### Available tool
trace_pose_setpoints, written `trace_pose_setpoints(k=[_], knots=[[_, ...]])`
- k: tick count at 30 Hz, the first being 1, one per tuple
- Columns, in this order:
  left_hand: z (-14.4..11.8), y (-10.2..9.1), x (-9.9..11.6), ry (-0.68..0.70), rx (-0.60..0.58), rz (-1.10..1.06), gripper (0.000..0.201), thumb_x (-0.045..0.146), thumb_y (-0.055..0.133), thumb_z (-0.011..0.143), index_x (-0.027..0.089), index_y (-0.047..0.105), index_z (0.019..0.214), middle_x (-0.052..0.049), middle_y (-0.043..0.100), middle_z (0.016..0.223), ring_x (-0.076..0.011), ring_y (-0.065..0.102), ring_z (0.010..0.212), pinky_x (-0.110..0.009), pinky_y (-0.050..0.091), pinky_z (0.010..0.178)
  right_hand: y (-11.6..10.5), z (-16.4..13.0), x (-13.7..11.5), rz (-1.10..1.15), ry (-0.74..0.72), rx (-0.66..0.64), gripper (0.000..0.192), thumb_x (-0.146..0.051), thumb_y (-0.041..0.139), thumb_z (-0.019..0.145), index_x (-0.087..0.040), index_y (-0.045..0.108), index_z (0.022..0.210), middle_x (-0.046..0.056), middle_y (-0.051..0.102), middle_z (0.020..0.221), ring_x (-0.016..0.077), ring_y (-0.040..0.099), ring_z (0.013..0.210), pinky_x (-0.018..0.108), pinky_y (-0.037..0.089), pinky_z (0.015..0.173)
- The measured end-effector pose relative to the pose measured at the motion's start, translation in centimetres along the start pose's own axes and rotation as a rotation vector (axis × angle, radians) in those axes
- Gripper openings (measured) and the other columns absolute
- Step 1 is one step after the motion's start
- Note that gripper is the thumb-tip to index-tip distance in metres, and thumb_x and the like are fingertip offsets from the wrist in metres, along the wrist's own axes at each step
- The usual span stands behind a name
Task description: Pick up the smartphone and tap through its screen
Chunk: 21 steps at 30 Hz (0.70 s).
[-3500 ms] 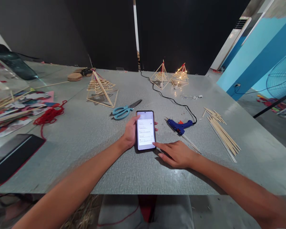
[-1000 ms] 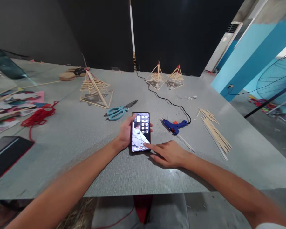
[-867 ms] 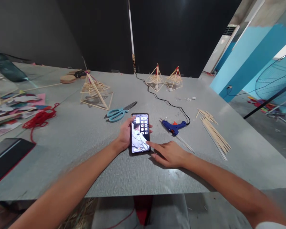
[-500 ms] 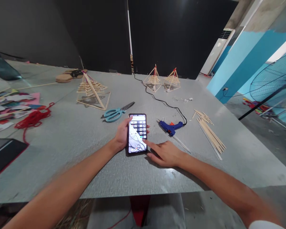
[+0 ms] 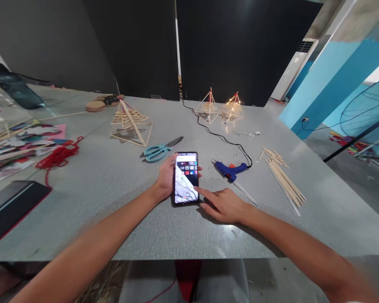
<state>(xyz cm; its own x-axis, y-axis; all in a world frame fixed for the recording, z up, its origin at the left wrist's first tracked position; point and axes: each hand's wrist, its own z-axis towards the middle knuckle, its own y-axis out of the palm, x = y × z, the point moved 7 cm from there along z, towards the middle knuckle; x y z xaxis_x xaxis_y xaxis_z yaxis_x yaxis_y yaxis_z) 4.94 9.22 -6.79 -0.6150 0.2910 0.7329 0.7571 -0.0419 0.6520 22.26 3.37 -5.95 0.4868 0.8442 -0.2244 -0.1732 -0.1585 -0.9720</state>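
Table (image 5: 120, 227): grey, textured top, filling most of the view; bears everything listed below.

Dark flat case (image 5: 12, 206): at the table's near left corner, lying flat.

Pile of coloured papers (image 5: 15, 147): far left, with pale sticks lying across it.

Large stick pyramid (image 5: 131, 124): left of centre, standing on its square base.

Red yarn (image 5: 58, 155): loose heap between the papers and the large pyramid, one strand trailing toward the dark case.

Bundle of wooden sticks (image 5: 284, 179): right side, lying roughly parallel, well apart from the hands.

Two small stick pyramids (image 5: 221, 108): at the far edge, side by side; the right one carries small lit lights.

Black cord (image 5: 221, 138): runs from the far edge forward to the glue gun.

Left hand (image 5: 166, 179): holds the phone, palm against its left edge, thumb at the upper left corner, fingertips showing past the right edge.

Right hand (image 5: 222, 204): rests low on the table just right of the phone, forefinger stretched out with its tip on the lower right of the screen, other fingers loosely curled; it grips nothing.

Phone (image 5: 186, 177): near the middle of the table, close to its front edge, screen lit and facing up, showing icons over a pale picture.

Scissors (image 5: 159, 149): teal handles, blades closed, just beyond the left hand.

Glue gun (image 5: 231, 169): blue, lying on its side just right of the phone, near the right hand.
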Motion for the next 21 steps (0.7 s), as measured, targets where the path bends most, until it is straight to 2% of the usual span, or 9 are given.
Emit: trace_pose_setpoints(k=[9,12,15,17,19,21], knots=[[0.05,0.02,-0.18,-0.022,-0.028,-0.017,0.058,0.051,0.04,0.106,0.007,0.077,0.113,-0.025,0.084,0.101,-0.0353,0.083,0.082,-0.047,0.068,0.072,0.05,-0.41,0.33,0.043,-0.009,0.002,0.06,-0.045,0.034,0.115,-0.013,0.041,0.165,0.011,0.082,0.097,0.0219,0.072,0.075,0.032,0.038,0.066],[0.12,-0.09,-0.38,-0.034,0.009,-0.001,0.054,0.046,0.04,0.107,0.007,0.076,0.114,-0.024,0.084,0.102,-0.0338,0.083,0.081,-0.046,0.068,0.071,0.09,-0.44,0.42,0.056,-0.007,0.005,0.059,-0.046,0.034,0.116,-0.013,0.04,0.165,0.01,0.082,0.095,0.0217,0.071,0.074,0.031,0.039,0.067],[0.07,-0.47,-0.7,-0.031,0.081,0.093,0.034,0.035,0.057,0.104,0.009,0.075,0.116,-0.021,0.085,0.105,-0.0313,0.083,0.082,-0.041,0.068,0.067,0.06,-0.44,0.41,0.057,-0.001,-0.004,0.059,-0.046,0.032,0.116,-0.013,0.04,0.165,0.01,0.082,0.094,0.022,0.072,0.075,0.032,0.039,0.067],[0.04,-0.54,-0.7,-0.004,0.082,0.153,0.028,0.027,0.07,0.097,0.01,0.074,0.119,-0.02,0.085,0.107,-0.0306,0.083,0.084,-0.038,0.068,0.066,-0.01,-0.44,0.36,0.059,0.002,-0.009,0.059,-0.045,0.032,0.116,-0.013,0.04,0.164,0.009,0.082,0.094,0.0221,0.072,0.075,0.032,0.038,0.066],[0.07,-0.44,-0.74,-0.001,0.042,0.136,0.032,0.032,0.071,0.098,0.01,0.074,0.12,-0.02,0.085,0.108,-0.0315,0.083,0.085,-0.039,0.068,0.067,-0.07,-0.44,0.31,0.058,0.005,-0.012,0.058,-0.045,0.033,0.116,-0.013,0.041,0.164,0.009,0.082,0.094,0.022,0.072,0.074,0.032,0.037,0.066],[0.13,-0.28,-0.78,-0.027,-0.004,0.061,0.046,0.049,0.06,0.104,0.009,0.075,0.12,-0.023,0.084,0.107,-0.0333,0.083,0.084,-0.043,0.068,0.069,-0.13,-0.44,0.29,0.051,0.007,-0.008,0.058,-0.045,0.033,0.116,-0.013,0.041,0.164,0.009,0.082,0.094,0.0217,0.071,0.073,0.032,0.037,0.066]])
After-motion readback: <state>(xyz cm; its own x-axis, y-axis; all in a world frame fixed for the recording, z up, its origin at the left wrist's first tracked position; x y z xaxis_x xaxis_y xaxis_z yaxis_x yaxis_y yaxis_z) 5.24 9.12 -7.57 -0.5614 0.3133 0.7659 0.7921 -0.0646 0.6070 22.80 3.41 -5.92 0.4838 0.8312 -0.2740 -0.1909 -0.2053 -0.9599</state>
